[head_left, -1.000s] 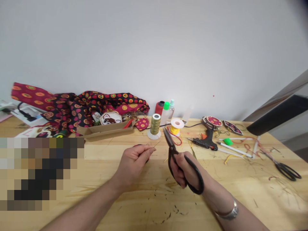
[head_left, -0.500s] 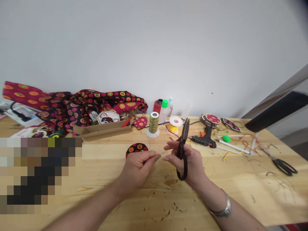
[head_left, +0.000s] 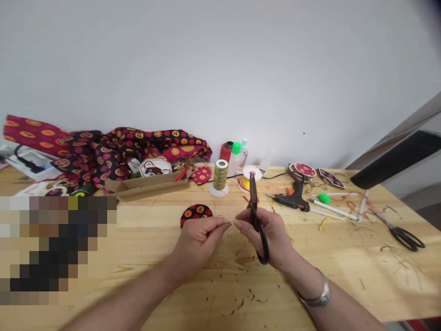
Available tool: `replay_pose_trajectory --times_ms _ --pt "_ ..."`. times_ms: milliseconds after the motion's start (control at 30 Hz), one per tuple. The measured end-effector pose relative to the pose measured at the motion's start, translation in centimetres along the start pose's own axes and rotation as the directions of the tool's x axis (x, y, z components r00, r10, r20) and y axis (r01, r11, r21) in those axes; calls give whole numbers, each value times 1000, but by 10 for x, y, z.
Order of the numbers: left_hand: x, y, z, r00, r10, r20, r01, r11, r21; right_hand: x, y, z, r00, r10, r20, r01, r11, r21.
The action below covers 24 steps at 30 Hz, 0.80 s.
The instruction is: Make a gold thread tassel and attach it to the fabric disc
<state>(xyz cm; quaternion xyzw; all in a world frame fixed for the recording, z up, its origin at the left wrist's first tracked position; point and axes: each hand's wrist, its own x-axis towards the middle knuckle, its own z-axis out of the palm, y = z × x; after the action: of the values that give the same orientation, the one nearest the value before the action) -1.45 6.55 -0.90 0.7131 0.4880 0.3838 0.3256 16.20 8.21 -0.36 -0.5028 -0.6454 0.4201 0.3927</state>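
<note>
My left hand (head_left: pixel 198 239) pinches a thin thread (head_left: pixel 231 222) between thumb and forefinger. Behind its knuckles shows a round, black patterned fabric piece (head_left: pixel 197 212), partly hidden by the hand; whether the hand also holds it, I cannot tell. Black-handled scissors (head_left: pixel 255 207) hang from my right hand (head_left: pixel 270 232), blades pointing up and away. That hand's thumb and forefinger meet at the thread, close beside my left fingertips. A spool of olive thread (head_left: pixel 221 177) and a spool of yellow cord (head_left: pixel 246 184) stand just beyond the hands.
At the back left, patterned cloth (head_left: pixel 138 142) lies behind a cardboard tray (head_left: pixel 151 186). Small bottles (head_left: pixel 235 158) stand by the wall. A glue gun (head_left: pixel 292 200), a white pen (head_left: pixel 334 209) and second scissors (head_left: pixel 406 238) lie to the right. Dark scraps (head_left: pixel 241 301) litter the front.
My right hand has turned the scissors upright and brought its thumb and forefinger to the thread at my left fingertips. More of the round fabric piece now shows behind my left hand.
</note>
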Motion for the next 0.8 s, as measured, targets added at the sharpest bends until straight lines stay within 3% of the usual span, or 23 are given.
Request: replay_pose_trajectory --times_ms 533,800 --pt "1 2 1 1000 17 2 -17 1000 -2 -2 -6 -1 998 -58 1 58 998 -31" --pt "2 -4 -1 985 -174 -24 169 975 -144 3 -11 -14 995 -17 -101 16 1000 -19"
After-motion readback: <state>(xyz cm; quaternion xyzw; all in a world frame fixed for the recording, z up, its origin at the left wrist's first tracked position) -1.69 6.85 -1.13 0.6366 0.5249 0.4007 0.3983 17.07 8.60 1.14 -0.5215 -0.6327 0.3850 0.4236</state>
